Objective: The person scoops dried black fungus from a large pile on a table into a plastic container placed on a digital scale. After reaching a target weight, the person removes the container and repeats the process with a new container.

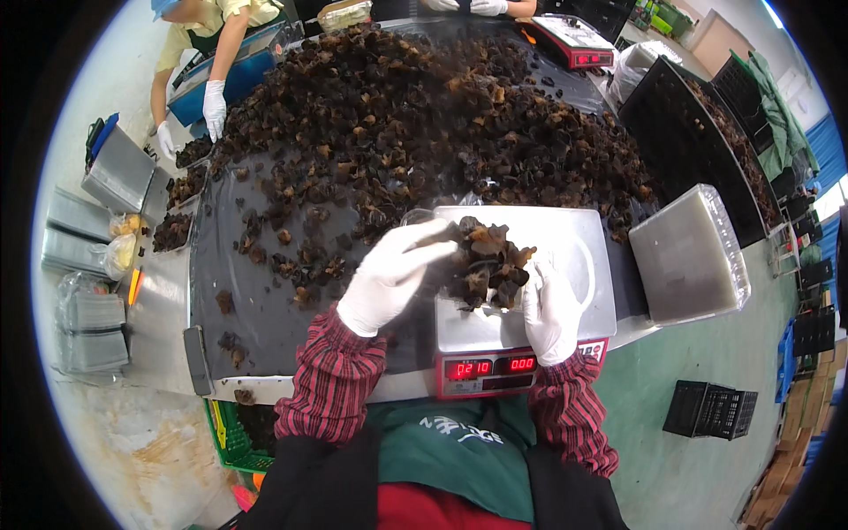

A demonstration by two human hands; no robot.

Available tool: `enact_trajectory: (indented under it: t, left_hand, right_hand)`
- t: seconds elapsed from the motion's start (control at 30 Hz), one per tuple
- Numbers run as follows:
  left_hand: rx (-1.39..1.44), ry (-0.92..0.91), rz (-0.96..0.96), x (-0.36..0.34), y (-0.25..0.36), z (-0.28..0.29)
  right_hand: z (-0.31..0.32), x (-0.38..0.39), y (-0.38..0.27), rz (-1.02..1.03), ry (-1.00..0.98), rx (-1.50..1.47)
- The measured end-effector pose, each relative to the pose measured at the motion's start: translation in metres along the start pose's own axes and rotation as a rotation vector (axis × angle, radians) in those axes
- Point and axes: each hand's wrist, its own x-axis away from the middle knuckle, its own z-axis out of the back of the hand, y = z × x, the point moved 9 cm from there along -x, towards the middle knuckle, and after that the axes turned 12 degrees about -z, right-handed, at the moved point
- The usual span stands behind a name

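A clump of dark brown wood ear mushrooms (490, 265) is over the metal pan of a red-sided digital scale (579, 230), between my two gloved hands. My left hand (397, 269) reaches in from the left, its fingers stretched out and apart by the clump's left side. At the clump's right edge is my right hand (552, 318), thumb and fingers closed against the mushrooms. Glare below the clump hides whether a clear tray lies under it. Red digits glow on the scale's front display.
A large heap of wood ear mushrooms (389, 115) spreads over the dark-covered table (256, 327). A stack of clear trays (689, 256) stands right of the scale. Another scale (574, 40) sits far right. At the far left a co-worker's gloved hand (215, 108) touches the heap's edge.
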Motion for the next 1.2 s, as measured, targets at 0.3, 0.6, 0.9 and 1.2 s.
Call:
enact_trajectory:
  t: [0.3, 0.6, 0.9, 1.2]
  left_hand:
    - [-0.171, 0.199, 0.099, 0.037, -0.005, 0.015]
    - [-0.293, 0.32, 0.141, 0.058, -0.01, 0.036]
    - [-0.338, 0.362, 0.268, 0.099, -0.032, 0.069]
    - [-0.209, 0.083, 0.095, 0.03, -0.043, 0.04]
  right_hand:
    - [0.014, 0.001, -0.021, 0.112, 0.072, -0.008]
    - [-0.045, 0.009, -0.054, 0.201, -0.374, 0.179]
    - [0.01, -0.01, -0.045, 0.138, -0.07, -0.244]
    - [0.016, -0.018, 0.057, -0.257, -0.037, -0.115]
